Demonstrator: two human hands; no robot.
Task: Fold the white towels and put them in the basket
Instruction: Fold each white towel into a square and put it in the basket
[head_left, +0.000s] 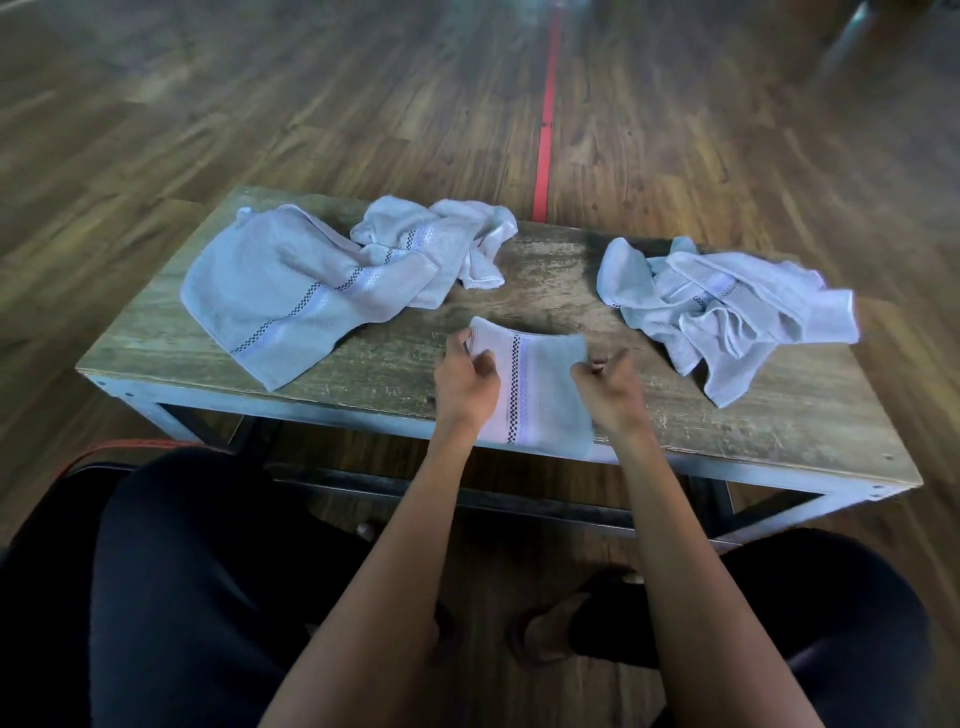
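A folded white towel (540, 389) with a checkered stripe lies at the near edge of the wooden table (779, 415). My left hand (465, 387) pinches its far left corner. My right hand (610, 392) grips its right edge, fingers curled. A flat, spread towel (280, 296) lies at the left of the table. A crumpled towel (441, 239) sits at the back middle, overlapping it. Another crumpled towel (727, 312) lies at the right. No basket is in view.
The low table stands on a metal frame over a wooden floor with a red tape line (545, 135). My dark-clothed legs (208, 597) are in front of the table. An orange cable (130, 447) runs by the left leg.
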